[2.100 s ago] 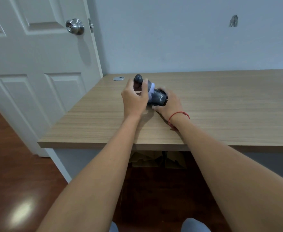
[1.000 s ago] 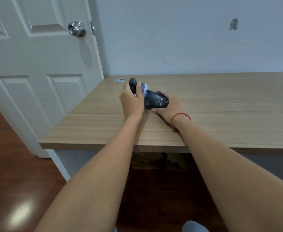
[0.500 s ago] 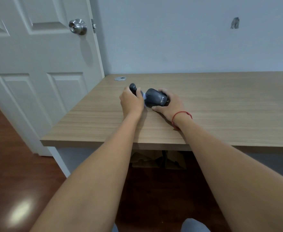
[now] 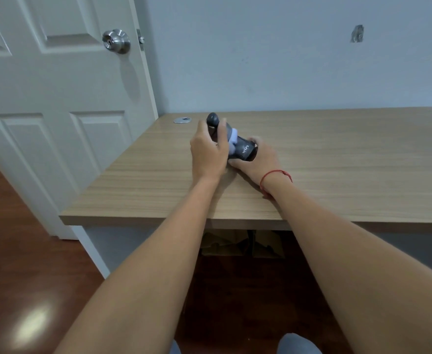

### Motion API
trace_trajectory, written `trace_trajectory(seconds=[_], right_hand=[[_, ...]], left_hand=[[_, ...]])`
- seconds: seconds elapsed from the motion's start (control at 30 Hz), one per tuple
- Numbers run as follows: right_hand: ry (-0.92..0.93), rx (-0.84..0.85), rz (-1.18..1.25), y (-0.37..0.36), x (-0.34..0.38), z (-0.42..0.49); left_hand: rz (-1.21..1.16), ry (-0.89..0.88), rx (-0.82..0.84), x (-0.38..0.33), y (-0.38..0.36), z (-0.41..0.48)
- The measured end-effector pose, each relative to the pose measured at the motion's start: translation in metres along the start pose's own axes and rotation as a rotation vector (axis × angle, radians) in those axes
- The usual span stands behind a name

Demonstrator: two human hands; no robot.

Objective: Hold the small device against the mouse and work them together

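**Handheld device raised from tabletop at ball end**

The left hand [image 4: 208, 155] grips the upper section of the dark grey handheld device [image 4: 244, 149], fingers curled round it below the ball-shaped tip [image 4: 212, 119]. The right hand [image 4: 257, 159] holds the lower body, fingers wrapped beneath. The device sits over the wooden desk [image 4: 337, 154], tilted with the tip pointing up and left. Half a second earlier it lay lower and flatter; the pale band is now more exposed. A metal disc [image 4: 182, 120] lies near the desk's back-left corner.
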State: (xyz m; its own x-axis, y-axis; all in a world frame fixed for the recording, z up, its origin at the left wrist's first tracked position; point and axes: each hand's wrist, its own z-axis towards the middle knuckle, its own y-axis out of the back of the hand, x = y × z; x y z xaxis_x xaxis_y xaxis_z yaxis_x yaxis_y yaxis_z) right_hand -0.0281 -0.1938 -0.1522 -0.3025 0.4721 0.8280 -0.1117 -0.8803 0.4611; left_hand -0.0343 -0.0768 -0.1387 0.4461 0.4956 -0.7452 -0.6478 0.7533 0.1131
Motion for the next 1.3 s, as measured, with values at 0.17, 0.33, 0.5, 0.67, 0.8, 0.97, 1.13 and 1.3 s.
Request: trace_trajectory(seconds=[0.17,0.33,0.5,0.67,0.8,0.97,1.13,1.3], right_hand=[[-0.016,-0.014,0.001,0.0,0.002,0.0],[-0.026,-0.06,-0.001,-0.003,0.001,0.002],[-0.012,-0.057,-0.024,-0.003,-0.001,0.004],[-0.012,-0.055,-0.01,-0.002,0.001,0.002],[-0.043,-0.034,0.013,-0.005,-0.002,0.004],[-0.02,-0.06,-0.065,-0.005,0.0,0.004],[-0.037,-0.042,-0.032,-0.005,-0.003,0.005],[-0.026,-0.044,-0.064,-0.007,-0.004,0.008]], left_hand=[[0.061,-0.08,0.085,0.003,-0.003,-0.005],[0.026,-0.07,0.033,0.003,-0.002,-0.003],[0.053,-0.157,0.102,-0.002,-0.005,-0.009],[0.037,-0.144,0.068,0.0,-0.002,-0.005],[0.022,-0.202,0.121,-0.003,-0.004,-0.01],[0.077,-0.134,0.113,0.008,-0.004,-0.002],[-0.017,-0.133,0.096,-0.005,-0.001,-0.011],[0.071,-0.128,0.123,0.003,-0.005,-0.01]])
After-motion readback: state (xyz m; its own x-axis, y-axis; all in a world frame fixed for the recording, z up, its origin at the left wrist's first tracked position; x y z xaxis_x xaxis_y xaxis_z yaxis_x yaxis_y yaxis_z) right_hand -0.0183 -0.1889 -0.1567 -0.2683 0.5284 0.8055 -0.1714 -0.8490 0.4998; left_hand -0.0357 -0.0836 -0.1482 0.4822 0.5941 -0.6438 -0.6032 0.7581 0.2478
